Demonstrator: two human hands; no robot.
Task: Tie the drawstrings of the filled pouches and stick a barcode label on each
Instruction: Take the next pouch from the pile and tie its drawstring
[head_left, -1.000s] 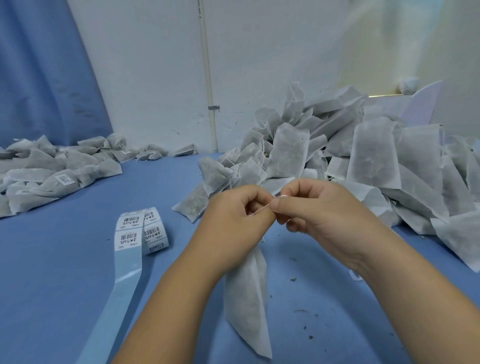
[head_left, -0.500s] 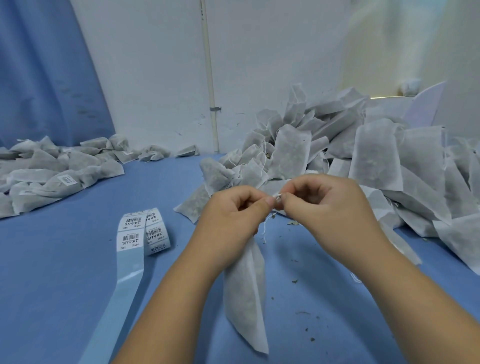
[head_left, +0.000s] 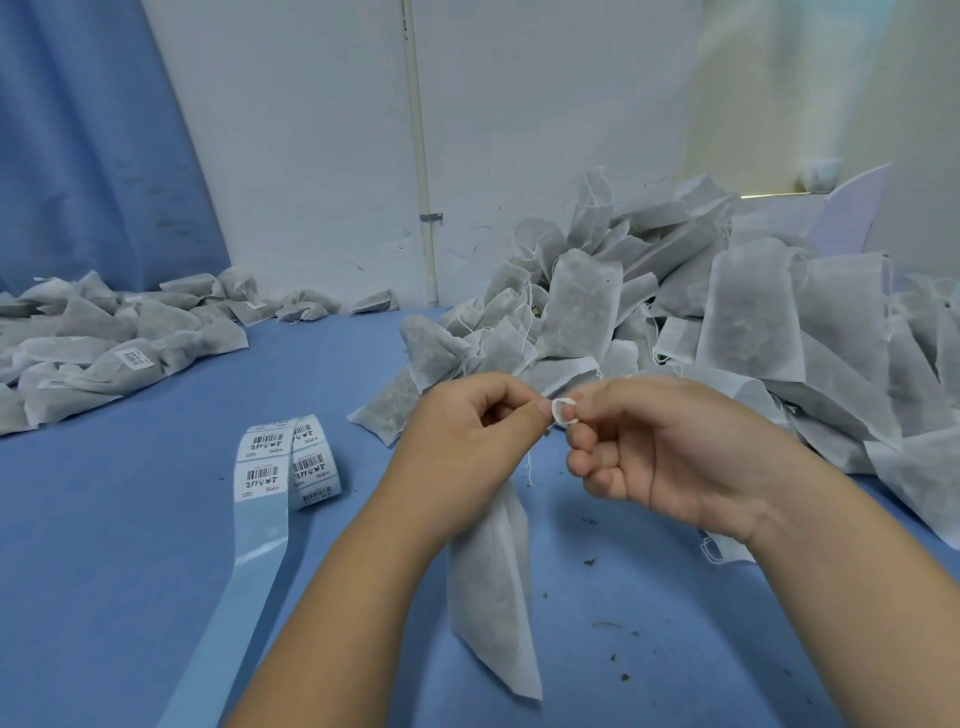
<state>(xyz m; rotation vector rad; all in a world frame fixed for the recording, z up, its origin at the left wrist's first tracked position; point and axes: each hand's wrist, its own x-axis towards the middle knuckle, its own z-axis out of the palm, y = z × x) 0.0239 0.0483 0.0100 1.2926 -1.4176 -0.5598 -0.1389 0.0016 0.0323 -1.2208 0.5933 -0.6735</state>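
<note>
label strip (head_left: 262, 470) left of held pouch (head_left: 491, 582) | pouch heap (head_left: 727, 312) behind-right | labelled pouches (head_left: 104, 353) far left

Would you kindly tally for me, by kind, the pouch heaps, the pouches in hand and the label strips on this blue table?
Pouch heaps: 2, the left heap and the right heap
Pouches in hand: 1, the pouch gripped by the left hand, its drawstring pinched by the right hand
Label strips: 1, the label strip
Total: 4
</note>
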